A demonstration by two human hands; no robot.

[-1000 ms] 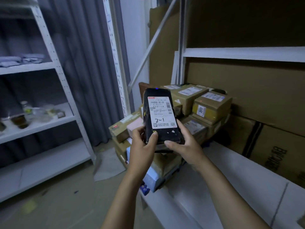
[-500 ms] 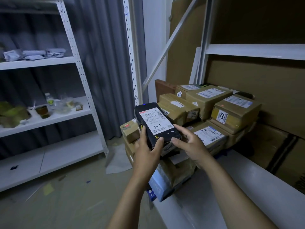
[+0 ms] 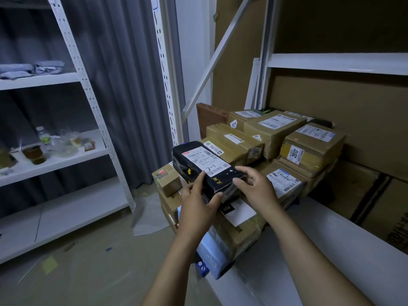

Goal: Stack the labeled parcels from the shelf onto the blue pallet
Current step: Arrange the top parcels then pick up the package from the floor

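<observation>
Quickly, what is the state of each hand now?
Left hand: grips the black parcel at its near end.
Right hand: pinches the same parcel's right edge.

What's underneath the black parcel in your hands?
Brown taped parcels of the stack, one bearing a white label. The left hand and right hand hide the black parcel's near end, so contact cannot be told.

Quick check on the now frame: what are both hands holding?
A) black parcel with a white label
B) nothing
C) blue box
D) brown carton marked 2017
A: the left hand grips the near end of the black parcel and the right hand holds its right edge, with the white label facing up.
</observation>
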